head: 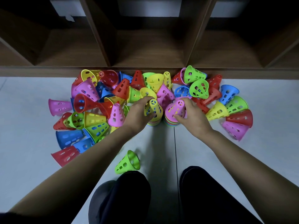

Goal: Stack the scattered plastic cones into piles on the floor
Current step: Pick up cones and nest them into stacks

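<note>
Two upright piles of perforated plastic cones stand side by side on the pale floor. The left pile is topped by a yellow cone [155, 109], and my left hand [138, 113] grips that cone from its left side. The right pile is topped by a pink cone [175, 109]; my right hand [192, 115] holds it, thumb in front and fingers behind. Several loose cones in red, blue, green, yellow and pink lie scattered around both piles, such as a pink upright cone [116, 116] and a yellow lying cone [217, 111].
A dark wooden shelf unit [145, 50] with open compartments runs along the far edge of the cones. One green cone [128, 162] lies alone on the floor near my knees [202, 191]. Bare grey floor [267, 159] spreads to the right and left.
</note>
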